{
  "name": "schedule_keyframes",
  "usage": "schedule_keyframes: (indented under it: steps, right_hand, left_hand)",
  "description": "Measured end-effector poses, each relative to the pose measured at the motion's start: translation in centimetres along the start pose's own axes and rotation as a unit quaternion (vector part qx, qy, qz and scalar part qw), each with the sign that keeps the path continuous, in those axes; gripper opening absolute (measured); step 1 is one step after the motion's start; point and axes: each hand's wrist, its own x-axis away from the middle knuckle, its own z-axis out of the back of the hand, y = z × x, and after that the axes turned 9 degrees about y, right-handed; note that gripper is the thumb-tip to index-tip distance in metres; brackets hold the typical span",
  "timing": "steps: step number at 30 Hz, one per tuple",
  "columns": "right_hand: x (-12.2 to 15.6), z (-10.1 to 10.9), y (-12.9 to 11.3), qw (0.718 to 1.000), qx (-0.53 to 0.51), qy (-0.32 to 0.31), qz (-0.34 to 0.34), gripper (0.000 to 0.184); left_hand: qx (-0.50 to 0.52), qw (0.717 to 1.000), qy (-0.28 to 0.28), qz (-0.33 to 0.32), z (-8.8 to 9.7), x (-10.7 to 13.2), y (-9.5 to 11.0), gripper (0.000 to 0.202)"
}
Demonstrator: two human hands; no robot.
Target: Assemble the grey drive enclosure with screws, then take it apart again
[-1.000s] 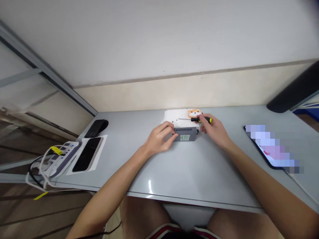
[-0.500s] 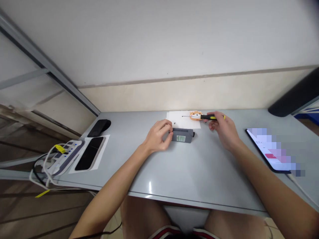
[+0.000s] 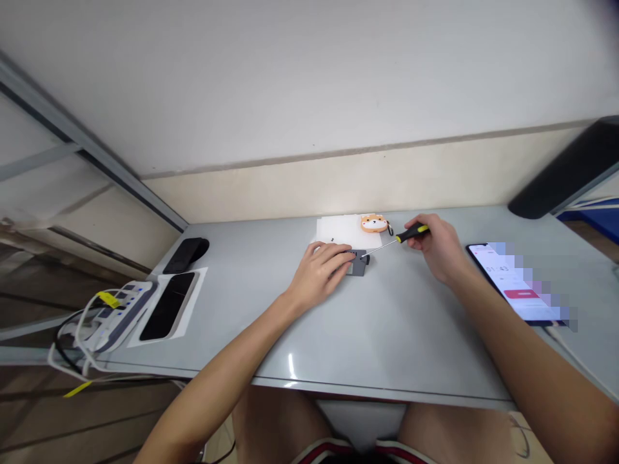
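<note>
My left hand (image 3: 323,269) lies over a small dark-grey vented box (image 3: 358,265), its fingers across the top and its thumb along the near side. The box's left part is hidden under that hand. My right hand (image 3: 438,248) grips a screwdriver (image 3: 409,232) by its black-and-yellow handle. The thin shaft slants down to the left, its tip at the box's right end by a small dark hole. Behind the box is white paper (image 3: 338,227) with tiny dark pieces on it, perhaps screws. An orange-and-white animal-faced case (image 3: 374,223) rests on the paper's right part.
The grey table (image 3: 271,341) meets the wall at the back. At left are a phone on white paper (image 3: 169,306), a black object (image 3: 186,255) and a power strip (image 3: 120,316) with tangled cables. A lit phone (image 3: 517,283) with a cable lies at right.
The screwdriver has come down from above the paper, its tip now at the box's right end. My left hand has slid right and flattened over the box.
</note>
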Motion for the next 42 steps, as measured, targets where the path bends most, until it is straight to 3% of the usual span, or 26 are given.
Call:
schedule_keyframes:
  steps: [11,18,27,31,37,42]
  right_hand:
    - [-0.1,0.1,0.2,1.000,0.010,-0.025,0.006,0.017]
    - [0.2,-0.1,0.0,1.000,0.019,-0.010,-0.004,0.018]
    - [-0.6,0.3,0.6,1.000,0.000,-0.008,0.009,0.017]
    - [0.0,-0.5,1.3,1.000,0.002,0.001,0.010,0.020]
    - [1.7,-2.2,2.2,0.990,0.104,-0.085,0.039,0.031]
    - [1.5,-2.3,3.5,0.982,0.132,-0.114,0.078,0.041]
  left_hand:
    - [-0.012,1.000,-0.009,0.017,-0.4,0.4,-0.1,0.024]
    - [-0.027,0.999,-0.010,-0.033,-0.2,0.2,0.1,0.025]
    - [-0.025,0.999,-0.037,-0.026,-0.2,0.3,-0.2,0.029]
    - [-0.022,0.998,-0.025,-0.046,-0.2,0.2,0.2,0.029]
    - [-0.014,0.994,0.004,-0.105,0.1,-0.3,1.2,0.020]
    - [0.007,0.995,-0.004,-0.098,0.3,-0.2,1.1,0.020]
